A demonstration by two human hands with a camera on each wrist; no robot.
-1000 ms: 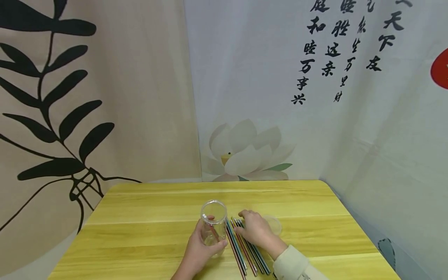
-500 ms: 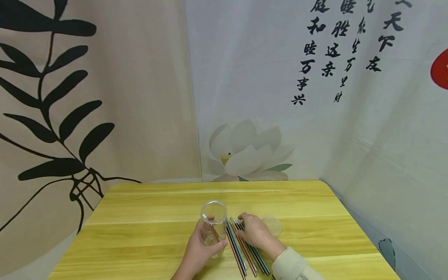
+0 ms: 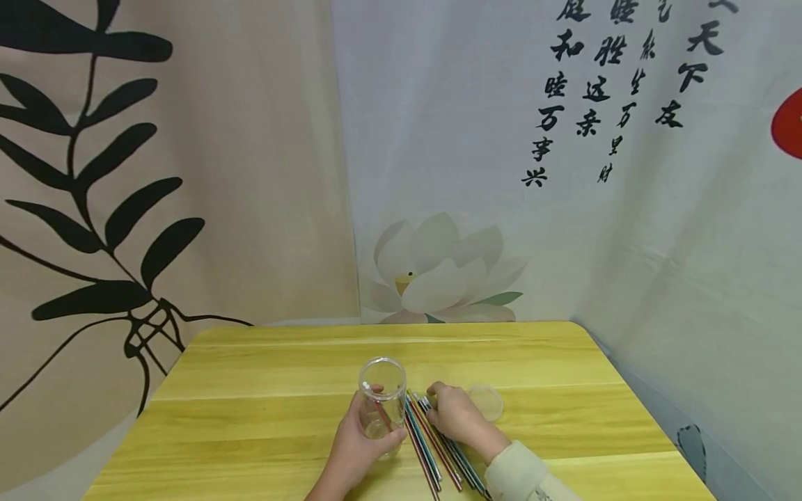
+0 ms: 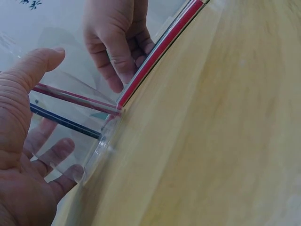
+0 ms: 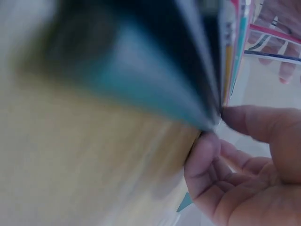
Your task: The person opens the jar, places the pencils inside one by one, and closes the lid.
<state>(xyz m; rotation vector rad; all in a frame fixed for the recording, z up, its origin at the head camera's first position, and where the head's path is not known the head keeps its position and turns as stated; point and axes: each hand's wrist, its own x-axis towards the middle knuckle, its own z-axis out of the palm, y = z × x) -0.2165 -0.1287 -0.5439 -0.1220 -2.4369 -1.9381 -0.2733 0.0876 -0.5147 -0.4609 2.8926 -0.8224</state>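
A clear, straight-sided cup [image 3: 383, 383] stands upright on the table, gripped low on its side by my left hand [image 3: 357, 445]. Inside it lean a red pencil [image 4: 75, 97] and a dark pencil [image 4: 66, 121]. Just right of the cup, several coloured pencils [image 3: 427, 451] lie side by side on the wood, slanting toward me. My right hand [image 3: 460, 415] reaches over their far ends. In the right wrist view its thumb and forefinger pinch the tip of a dark teal pencil [image 5: 146, 70], which is blurred close to the camera. How many pencils it pinches is unclear.
A round clear lid [image 3: 487, 402] lies flat beyond my right hand. The yellow wooden table [image 3: 250, 410] has its far edge against hanging cloth backdrops [image 3: 263, 174] printed with leaves, a lotus and writing.
The right hand has dropped slightly and its fingers have closed on the pencil ends. The near ends of the rightmost pencils have shifted a little toward me. The left hand and cup stay put.
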